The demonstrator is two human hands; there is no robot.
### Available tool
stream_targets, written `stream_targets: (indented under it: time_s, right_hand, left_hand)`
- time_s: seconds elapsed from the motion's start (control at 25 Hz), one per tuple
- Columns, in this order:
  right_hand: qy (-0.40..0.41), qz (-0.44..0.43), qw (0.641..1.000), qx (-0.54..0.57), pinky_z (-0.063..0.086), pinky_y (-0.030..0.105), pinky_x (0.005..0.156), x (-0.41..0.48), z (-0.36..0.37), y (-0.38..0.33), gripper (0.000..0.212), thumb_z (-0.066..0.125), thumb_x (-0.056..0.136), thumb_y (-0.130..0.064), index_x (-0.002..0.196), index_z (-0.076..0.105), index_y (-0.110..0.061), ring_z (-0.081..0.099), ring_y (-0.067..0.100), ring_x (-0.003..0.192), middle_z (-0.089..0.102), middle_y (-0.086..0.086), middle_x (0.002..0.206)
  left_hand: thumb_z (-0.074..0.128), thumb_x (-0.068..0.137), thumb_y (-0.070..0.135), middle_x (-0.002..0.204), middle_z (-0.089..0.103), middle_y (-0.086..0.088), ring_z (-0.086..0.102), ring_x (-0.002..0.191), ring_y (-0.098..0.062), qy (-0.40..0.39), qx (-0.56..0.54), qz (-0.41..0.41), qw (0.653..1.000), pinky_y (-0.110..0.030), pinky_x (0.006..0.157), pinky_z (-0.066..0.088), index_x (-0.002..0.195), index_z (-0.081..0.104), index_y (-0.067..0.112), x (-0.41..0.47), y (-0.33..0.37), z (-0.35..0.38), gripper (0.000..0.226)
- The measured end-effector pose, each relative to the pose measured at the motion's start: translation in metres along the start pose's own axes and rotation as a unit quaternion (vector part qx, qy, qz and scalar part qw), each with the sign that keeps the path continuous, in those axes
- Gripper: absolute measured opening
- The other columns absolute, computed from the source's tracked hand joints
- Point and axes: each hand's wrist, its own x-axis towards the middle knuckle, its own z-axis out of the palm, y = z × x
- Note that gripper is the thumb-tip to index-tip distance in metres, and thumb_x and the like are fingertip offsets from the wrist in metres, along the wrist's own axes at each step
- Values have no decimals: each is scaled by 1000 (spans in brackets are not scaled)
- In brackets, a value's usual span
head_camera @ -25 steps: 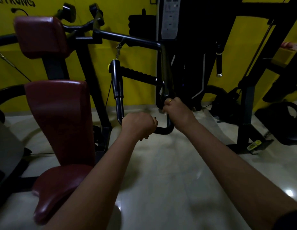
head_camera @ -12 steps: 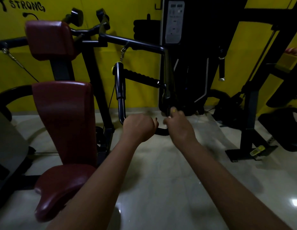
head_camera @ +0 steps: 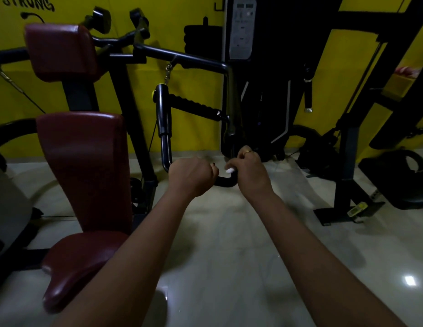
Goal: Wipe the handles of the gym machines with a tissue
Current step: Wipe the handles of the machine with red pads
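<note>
Broadly, on the near left stands the maroon backrest [head_camera: 83, 161]. Just right of it our left grip [head_camera: 192, 177] is closed in a fist round the low bend of the black handle [head_camera: 225, 183], which seems to hang by a clip from the machine's arm above. We judge the tube stiff and smooth, yet free to swing, so this hold is what steadies it, and the bend looks the right place to take it.

Between the hands a short run of bare tube shows. At its right end a scrap of white tissue [head_camera: 230, 170] peeps out against the tube, the rest hidden. Our right grip [head_camera: 249, 172], a ring on one finger, is curled round the tissue and the tube together.

The tissue is light and soft and would likely tear or ball up if dragged hard, so we would hold it wadded under the fingers, wrapped round the tube. Farther up, the ribbed bar [head_camera: 194, 106] could snag it. On the far right a dark frame [head_camera: 347, 161] stands on the pale floor [head_camera: 229, 267].
</note>
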Motion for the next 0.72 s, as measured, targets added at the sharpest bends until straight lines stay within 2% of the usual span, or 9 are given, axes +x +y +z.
stream_targets:
  time_s: [0.08,0.2,0.28,0.36,0.4,0.48,0.52,0.56,0.72]
  right_hand:
    - [61,-52,995,-62,42,31,70,-18,9,-2,12,61,83,-6,88,72,-5,49,32,95,50,9,95]
    - [184,-32,981,56,44,18,77,-55,20,-5,33,55,80,10,102,74,-7,54,13,87,54,6,95]
    - [222,54,962,149,40,8,83,-46,26,-6,43,52,81,15,109,73,-9,52,2,87,57,3,99]
    - [220,187,918,272,46,14,85,-18,31,-7,42,52,86,8,109,74,-18,60,8,95,67,1,105]
    - [206,263,865,375,51,20,82,-2,34,-5,38,55,86,6,105,75,-20,64,13,96,70,1,105]
    - [143,367,681,617,57,26,66,23,36,-3,30,63,80,10,96,71,-14,69,21,83,70,9,94]
    - [106,378,583,712,57,26,58,29,35,-2,28,63,77,13,95,65,-10,70,21,72,66,14,91]
    - [76,368,505,777,56,26,54,27,35,-3,30,63,74,13,94,61,-9,69,20,65,63,17,91]
    - [22,303,289,908,59,31,55,-5,47,-2,52,86,43,9,92,70,5,71,26,66,67,21,90]
  left_hand:
    - [27,101,38,55,38,0,33,45,-19,1,3,1,1000,-25,46,21,54,38,15,-1,0,0,52]
    - [26,101,39,53,38,0,32,44,-18,1,14,8,1000,-24,46,20,54,37,16,-2,-1,1,54]
    - [25,101,40,53,37,0,32,44,-18,3,16,11,1000,-24,47,20,53,37,16,-2,-1,2,55]
    - [26,101,40,53,38,1,32,44,-18,9,18,12,1000,-24,47,20,53,38,16,-2,-1,2,55]
    - [26,100,39,53,38,1,32,44,-18,10,17,9,1000,-24,47,20,53,38,15,-2,-1,2,54]
    - [27,100,38,53,38,1,32,43,-17,11,13,3,1000,-23,46,20,53,38,15,-1,0,1,54]
    - [27,100,38,52,38,1,32,43,-17,11,11,-1,1000,-23,46,20,53,38,15,-1,0,0,54]
    - [27,100,38,52,37,1,32,43,-17,11,9,-3,1000,-23,46,20,53,38,15,-1,0,0,54]
    - [28,100,39,51,37,2,33,42,-16,11,7,-5,1000,-23,46,20,52,38,15,-2,-1,0,54]
